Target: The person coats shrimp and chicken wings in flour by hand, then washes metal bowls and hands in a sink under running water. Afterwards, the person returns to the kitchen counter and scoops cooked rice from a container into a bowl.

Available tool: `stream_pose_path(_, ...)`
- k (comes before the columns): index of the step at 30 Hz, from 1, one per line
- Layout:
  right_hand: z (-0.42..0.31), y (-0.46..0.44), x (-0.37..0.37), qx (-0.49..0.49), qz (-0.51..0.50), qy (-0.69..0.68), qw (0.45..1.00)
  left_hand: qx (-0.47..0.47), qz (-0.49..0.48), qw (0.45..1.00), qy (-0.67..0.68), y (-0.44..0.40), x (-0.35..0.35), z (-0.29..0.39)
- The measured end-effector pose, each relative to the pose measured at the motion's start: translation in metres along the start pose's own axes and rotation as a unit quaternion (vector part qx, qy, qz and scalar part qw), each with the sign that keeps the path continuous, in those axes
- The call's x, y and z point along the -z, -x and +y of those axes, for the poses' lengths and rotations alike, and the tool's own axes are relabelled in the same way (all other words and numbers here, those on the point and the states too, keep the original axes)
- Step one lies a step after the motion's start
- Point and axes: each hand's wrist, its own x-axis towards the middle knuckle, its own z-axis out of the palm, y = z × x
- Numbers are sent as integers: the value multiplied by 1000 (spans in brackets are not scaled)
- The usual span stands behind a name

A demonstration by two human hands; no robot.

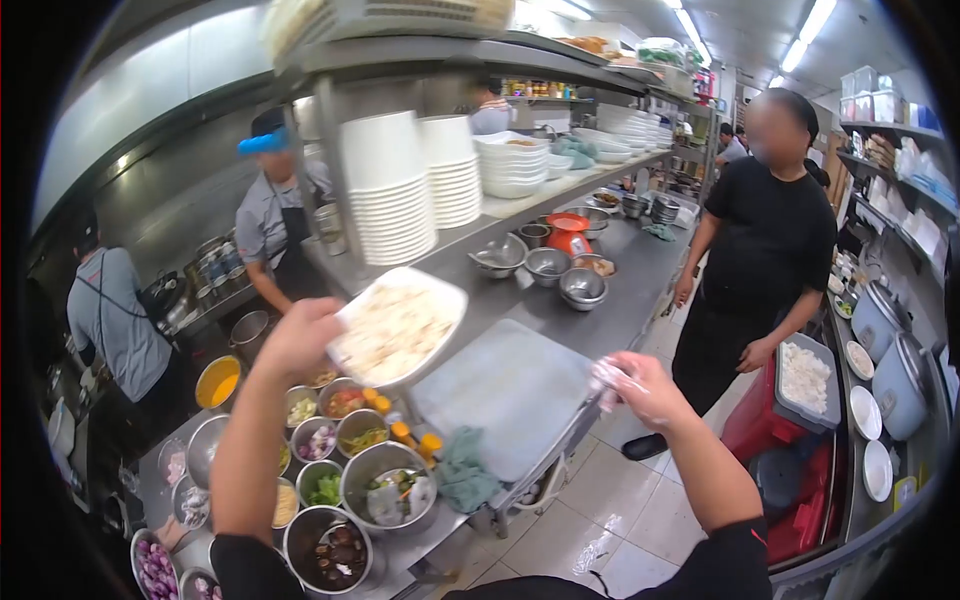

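We're prob. carrying: L hand (305,333) gripping dish (454,291), R hand (638,388) hanging half-closed by worktop (640,280) R edge, load unclear; next's needing levelness.

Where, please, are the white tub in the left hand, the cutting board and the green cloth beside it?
White tub (454,292): head view, upper-right rim.
Cutting board (505,400): head view, middle of its top.
Green cloth (466,472): head view, its crumpled middle.

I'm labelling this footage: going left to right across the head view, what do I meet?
Leftmost person, orange liquid, left hand, white container, right hand, grey tray, lidded pots.
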Motion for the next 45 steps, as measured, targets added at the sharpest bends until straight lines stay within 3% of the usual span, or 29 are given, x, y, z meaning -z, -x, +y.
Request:
stream_pose_path(4,34,61,93,-67,101,-48,991,21,-72,993,87,-111,-129,45)
stream_pose_path(8,52,84,137,-124,160,-40,978,68,-73,974,202,-174,-222,100)
stream_pose_path(11,68,78,156,-113,162,-80,977,79,-89,957,265,-230,-271,113)
stream_pose_path(14,92,58,166,-81,131,-116,981,63,-45,942,328,-266,-308,128)
stream_pose_path(20,122,5,201,-168,135,-69,974,19,-56,924,379,-338,-350,147)
stream_pose_path(24,146,-8,243,-168,162,-136,963,22,-69,932,355,-382,-386,109)
stream_pose_path(26,154,-12,261,-201,198,-109,953,20,-106,910,400,-368,-395,89)
stream_pose_path(30,192,-4,309,-217,242,-155,933,139,-123,891,415,-339,-408,25)
stream_pose_path(34,257,-7,369,-240,226,-177,927,225,-46,907,352,-311,-387,-46)
stream_pose_path(37,272,-28,396,-349,186,-139,908,281,110,900,315,-299,-362,-101)
stream_pose_path(40,289,-59,404,-286,178,-200,920,297,265,873,281,-286,-333,-169)
stream_pose_path(42,291,-82,403,-285,133,-183,932,302,313,854,287,-278,-303,-241)
stream_pose_path(45,294,-114,398,-271,75,-153,947,321,395,813,283,-257,-280,-256)
